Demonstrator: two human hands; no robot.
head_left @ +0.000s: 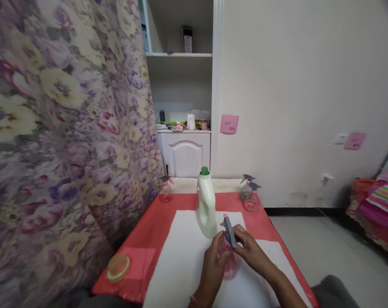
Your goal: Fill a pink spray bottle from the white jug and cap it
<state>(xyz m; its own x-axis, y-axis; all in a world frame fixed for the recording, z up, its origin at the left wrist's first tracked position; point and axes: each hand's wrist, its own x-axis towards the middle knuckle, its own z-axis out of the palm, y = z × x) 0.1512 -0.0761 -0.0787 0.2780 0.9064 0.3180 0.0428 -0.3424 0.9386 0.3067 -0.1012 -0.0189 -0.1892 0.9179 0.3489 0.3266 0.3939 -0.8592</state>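
Red table point(163, 219): white sheet point(177, 261) reaching the near edge
Held bottle point(231, 270): clear pink plastic, near that edge; contents unclear
Left hand point(211, 262): curled around its neck
Right hand point(251, 249): pinching its grey spray head point(229, 232)
Jug point(207, 199): pale green, green spout point(204, 170) inside mouth
Far right corner: transparent spray bottles point(252, 204)

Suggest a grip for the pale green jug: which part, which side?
Probably the moulded handle, approached from the person's right: the pale green jug stands roughly upright and its handle appears turned toward that side. The right hand is nearer that side but is on the pink spray bottle at its grey sprayer head, so it would need freeing first.
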